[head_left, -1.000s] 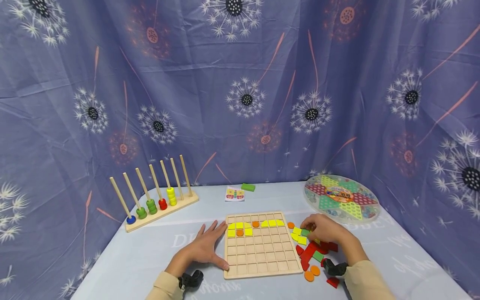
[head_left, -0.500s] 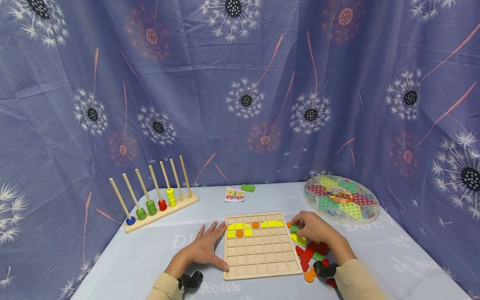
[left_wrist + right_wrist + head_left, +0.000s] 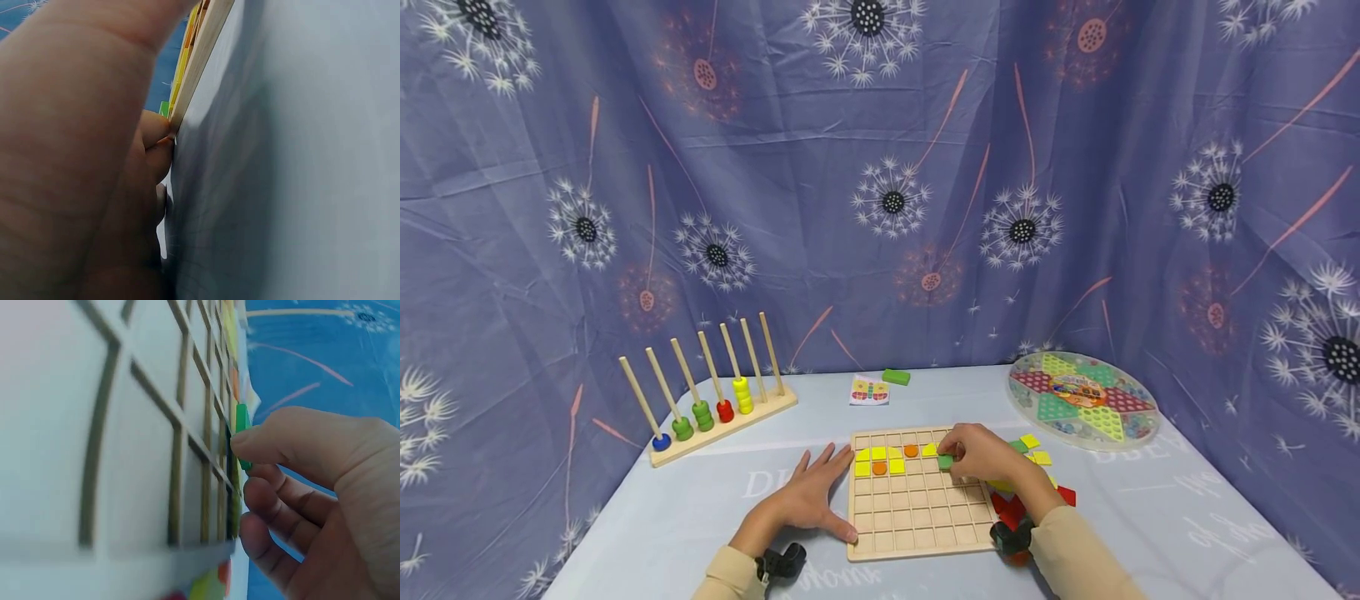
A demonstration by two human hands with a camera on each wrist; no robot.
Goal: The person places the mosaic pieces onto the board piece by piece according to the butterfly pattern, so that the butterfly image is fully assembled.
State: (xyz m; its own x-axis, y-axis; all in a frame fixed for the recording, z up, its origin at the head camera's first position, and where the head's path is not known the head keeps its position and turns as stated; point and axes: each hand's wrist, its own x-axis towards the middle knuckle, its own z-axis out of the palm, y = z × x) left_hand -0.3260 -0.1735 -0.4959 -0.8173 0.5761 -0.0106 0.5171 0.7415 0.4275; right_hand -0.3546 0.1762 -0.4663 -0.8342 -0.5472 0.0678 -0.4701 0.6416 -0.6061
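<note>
A square wooden grid board (image 3: 917, 518) lies on the table. Yellow pieces (image 3: 878, 452) and two orange discs (image 3: 879, 468) sit in its upper rows. Along the board's left edge rests my left hand (image 3: 808, 497), fingers spread and thumb by the lower corner; the left wrist view has its fingers against the wooden rim (image 3: 203, 59). Over the upper right cells, my right hand (image 3: 981, 457) pinches a green block (image 3: 946, 462) between thumb and fingers. That block (image 3: 242, 419) stands on edge close to the grid in the right wrist view. The hand hides some yellow pieces.
Right of the board lie loose red pieces (image 3: 1066, 496) and yellow pieces (image 3: 1041, 457), partly under my forearm. A pattern card (image 3: 869, 390) and green block (image 3: 896, 377) lie behind. A bead stacker (image 3: 722, 425) stands left, a round Chinese checkers board (image 3: 1084, 398) right.
My right hand has lifted the green block from the loose pieces and carried it left, over the board. My left hand has stayed in place.
</note>
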